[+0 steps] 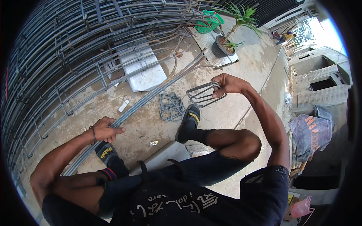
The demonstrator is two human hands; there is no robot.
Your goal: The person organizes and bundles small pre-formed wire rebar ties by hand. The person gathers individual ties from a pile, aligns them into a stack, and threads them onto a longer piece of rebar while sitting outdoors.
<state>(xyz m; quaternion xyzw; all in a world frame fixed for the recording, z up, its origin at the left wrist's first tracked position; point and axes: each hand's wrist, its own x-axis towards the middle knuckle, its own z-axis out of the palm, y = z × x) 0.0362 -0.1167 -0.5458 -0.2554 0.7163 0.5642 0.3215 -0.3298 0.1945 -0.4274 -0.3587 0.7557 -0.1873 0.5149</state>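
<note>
My left hand (105,130) is wrapped round a bundle of long ribbed steel rebars (151,92), which slants from the lower left up to the right. Thumb and fingers of my right hand (229,84) pinch several rectangular steel stirrups (200,95) at their right end, above the floor near my shoe. These stirrups are apart from the free ends of the rebars. A loose heap of more stirrups (171,107) lies on the floor between the rebars and my shoe.
Stacked rebar cages (90,45) fill the upper left. Beneath their ends lies a white slab (145,77). A potted plant (221,47) and a green plastic basket (209,22) stand at the far side. Tarpaulin-covered material (311,130) sits to the right.
</note>
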